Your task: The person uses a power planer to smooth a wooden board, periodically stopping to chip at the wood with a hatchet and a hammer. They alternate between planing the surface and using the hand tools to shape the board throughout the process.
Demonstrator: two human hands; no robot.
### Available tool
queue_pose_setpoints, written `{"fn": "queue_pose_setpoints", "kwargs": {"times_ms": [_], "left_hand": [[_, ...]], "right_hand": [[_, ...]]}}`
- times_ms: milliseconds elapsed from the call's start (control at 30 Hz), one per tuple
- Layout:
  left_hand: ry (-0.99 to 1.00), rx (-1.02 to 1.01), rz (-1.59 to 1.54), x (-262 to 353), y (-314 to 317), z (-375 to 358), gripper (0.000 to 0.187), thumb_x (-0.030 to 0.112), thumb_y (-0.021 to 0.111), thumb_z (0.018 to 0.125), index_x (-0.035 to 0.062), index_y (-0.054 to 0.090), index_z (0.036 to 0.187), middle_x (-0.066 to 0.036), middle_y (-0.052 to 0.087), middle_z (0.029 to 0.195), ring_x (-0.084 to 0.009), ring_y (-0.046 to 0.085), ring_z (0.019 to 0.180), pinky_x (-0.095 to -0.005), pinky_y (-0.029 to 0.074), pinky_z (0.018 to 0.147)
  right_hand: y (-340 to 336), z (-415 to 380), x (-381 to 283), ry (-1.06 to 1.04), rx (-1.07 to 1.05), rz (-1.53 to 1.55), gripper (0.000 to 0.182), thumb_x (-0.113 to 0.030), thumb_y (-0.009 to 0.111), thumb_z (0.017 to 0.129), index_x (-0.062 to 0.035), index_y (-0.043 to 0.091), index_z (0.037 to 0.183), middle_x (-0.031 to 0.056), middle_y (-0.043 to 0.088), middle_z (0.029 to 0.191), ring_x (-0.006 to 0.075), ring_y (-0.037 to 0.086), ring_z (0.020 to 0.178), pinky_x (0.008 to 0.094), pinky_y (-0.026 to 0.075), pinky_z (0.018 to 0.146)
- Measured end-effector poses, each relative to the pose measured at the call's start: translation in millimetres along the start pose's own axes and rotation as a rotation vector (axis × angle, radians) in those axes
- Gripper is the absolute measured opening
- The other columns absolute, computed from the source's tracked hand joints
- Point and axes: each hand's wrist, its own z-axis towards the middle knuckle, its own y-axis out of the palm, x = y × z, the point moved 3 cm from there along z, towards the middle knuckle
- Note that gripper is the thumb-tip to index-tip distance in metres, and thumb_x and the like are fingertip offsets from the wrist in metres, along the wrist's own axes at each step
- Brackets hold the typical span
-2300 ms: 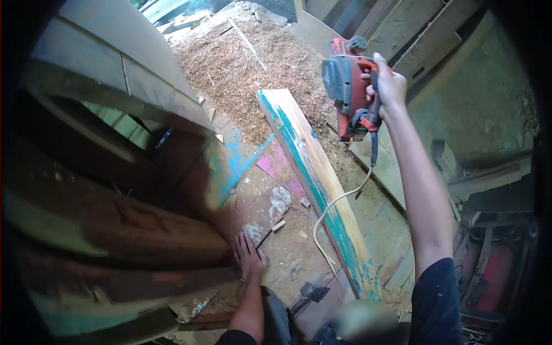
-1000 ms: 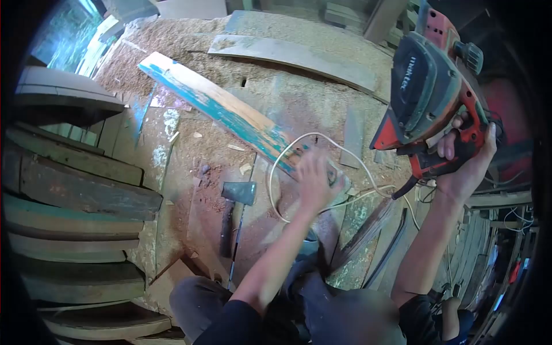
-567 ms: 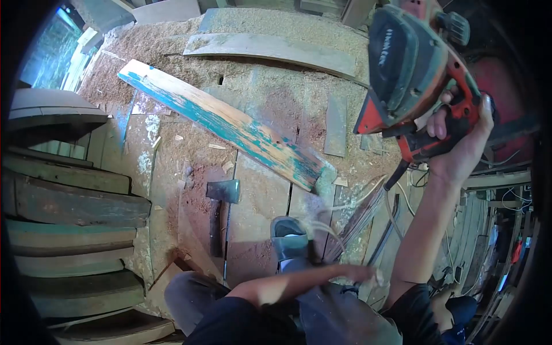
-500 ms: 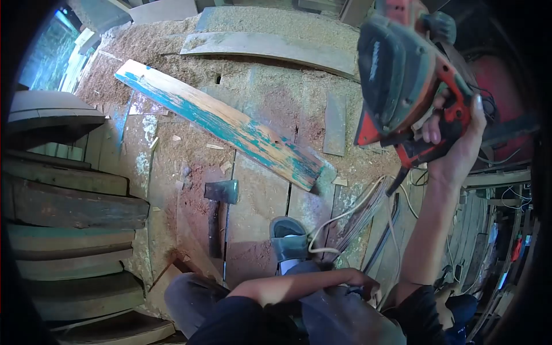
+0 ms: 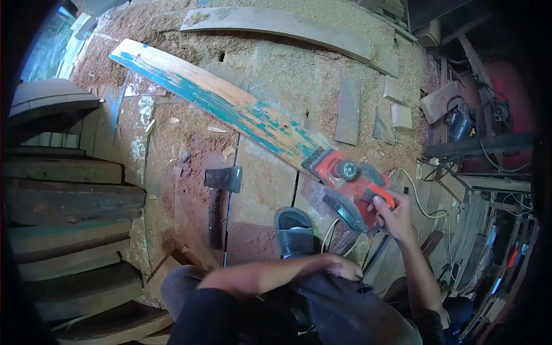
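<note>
My right hand (image 5: 394, 215) grips the rear handle of a red electric hand planer (image 5: 359, 190). The planer's front sits over the near right end of a long wooden board (image 5: 230, 103). Worn teal paint and bare pale wood show along the board, which lies diagonally on the floor. My left hand (image 5: 345, 267) rests by my knee, its fingers curled in; what they hold, if anything, is hidden. A hatchet (image 5: 223, 179) lies on the floor left of my sandalled foot (image 5: 294, 230).
Stacked timber pieces (image 5: 75, 201) line the left side. A curved plank (image 5: 276, 34) lies in sawdust at the back, with small offcuts (image 5: 401, 116) to the right. A pale cord (image 5: 422, 204) runs beside my right arm. Another power tool (image 5: 461, 123) sits at the far right.
My right hand has brought the planer down and left from the upper right onto the board's near end, turning it over from its side view. My left hand has shifted slightly left and up.
</note>
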Motion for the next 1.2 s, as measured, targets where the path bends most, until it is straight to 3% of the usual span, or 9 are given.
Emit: {"fn": "queue_pose_setpoints", "kwargs": {"times_ms": [100, 200, 267, 333, 367, 400, 500, 733, 1200], "left_hand": [[0.159, 0.113, 0.264, 46, -4, -83, 0.033, 0.024, 0.046, 0.100, -0.0042, 0.058, 0.113, -0.012, 0.066, 0.111, -0.0145, 0.057, 0.104, -0.0308, 0.043, 0.092], [-0.019, 0.232, 0.186, 86, -13, -189, 0.041, 0.033, 0.052, 0.101, -0.0030, 0.057, 0.120, -0.012, 0.065, 0.112, -0.0163, 0.058, 0.106, -0.0308, 0.042, 0.096], [-0.002, 0.597, 0.126, 90, -26, -279, 0.033, 0.026, 0.052, 0.101, 0.0023, 0.058, 0.123, -0.009, 0.063, 0.117, -0.0169, 0.057, 0.111, -0.0332, 0.044, 0.098], [0.034, 1.310, 0.235, 48, -41, -381, 0.026, 0.017, 0.054, 0.098, 0.0076, 0.060, 0.122, -0.008, 0.064, 0.115, -0.0189, 0.059, 0.109, -0.0342, 0.048, 0.093], [-0.324, 1.695, 0.393, 49, -35, -427, 0.028, 0.019, 0.053, 0.098, 0.0079, 0.060, 0.123, -0.008, 0.061, 0.122, -0.0221, 0.059, 0.107, -0.0359, 0.051, 0.088], [-0.252, 1.977, 0.433, 6, -31, -480, 0.030, 0.015, 0.053, 0.098, 0.0082, 0.057, 0.127, -0.011, 0.060, 0.121, -0.0225, 0.059, 0.107, -0.0360, 0.052, 0.087], [-0.642, 2.260, 0.979, -41, 7, -561, 0.037, 0.014, 0.053, 0.096, 0.0059, 0.050, 0.132, -0.017, 0.047, 0.138, -0.0340, 0.049, 0.122, -0.0453, 0.042, 0.102], [-1.042, 2.294, 1.184, -105, 13, -554, 0.056, 0.030, 0.039, 0.100, 0.0056, 0.029, 0.149, -0.014, 0.027, 0.155, -0.0331, 0.019, 0.146, -0.0457, 0.012, 0.119], [-1.097, 2.393, 1.176, -103, 13, -553, 0.057, 0.032, 0.042, 0.098, 0.0103, 0.031, 0.150, -0.015, 0.029, 0.154, -0.0332, 0.029, 0.141, -0.0437, 0.021, 0.117]], "right_hand": [[6, 1, 18, -0.029, -0.039, -0.079, 0.020, -0.019, 0.067, 0.088, 0.0003, 0.068, 0.081, -0.0005, 0.062, 0.063, 0.0054, 0.054, 0.054, 0.0223, 0.044, 0.055], [15, 6, 19, -0.031, -0.049, -0.105, 0.021, -0.019, 0.069, 0.084, 0.0011, 0.068, 0.085, 0.0020, 0.063, 0.066, 0.0083, 0.057, 0.061, 0.0261, 0.045, 0.059], [18, 13, 26, -0.105, -0.066, -0.162, 0.022, -0.021, 0.067, 0.087, 0.0006, 0.068, 0.086, 0.0012, 0.064, 0.068, 0.0061, 0.054, 0.056, 0.0232, 0.042, 0.053], [21, 19, 30, -0.176, -0.086, -0.221, 0.023, -0.022, 0.066, 0.090, 0.0001, 0.068, 0.088, 0.0005, 0.065, 0.070, 0.0040, 0.052, 0.051, 0.0203, 0.039, 0.047], [23, 21, 29, -0.259, -0.087, -0.265, 0.023, -0.022, 0.066, 0.089, 0.0002, 0.068, 0.087, 0.0007, 0.065, 0.070, 0.0041, 0.052, 0.053, 0.0205, 0.040, 0.048], [26, 23, 27, -0.344, -0.089, -0.310, 0.023, -0.022, 0.066, 0.088, 0.0003, 0.068, 0.087, 0.0009, 0.065, 0.070, 0.0042, 0.053, 0.055, 0.0207, 0.041, 0.050], [33, 27, 25, -0.201, -0.109, -0.250, 0.023, -0.022, 0.066, 0.087, 0.0013, 0.068, 0.087, 0.0014, 0.066, 0.071, 0.0053, 0.055, 0.058, 0.0221, 0.043, 0.053], [43, 39, 19, -0.233, -0.036, -0.407, 0.024, -0.021, 0.069, 0.080, 0.0024, 0.065, 0.081, 0.0104, 0.053, 0.059, 0.0163, 0.049, 0.051, 0.0319, 0.041, 0.053], [62, 46, -10, -0.231, -0.038, -0.517, 0.022, -0.019, 0.068, 0.080, 0.0025, 0.064, 0.081, 0.0142, 0.054, 0.060, 0.0216, 0.053, 0.051, 0.0339, 0.042, 0.053]]}}
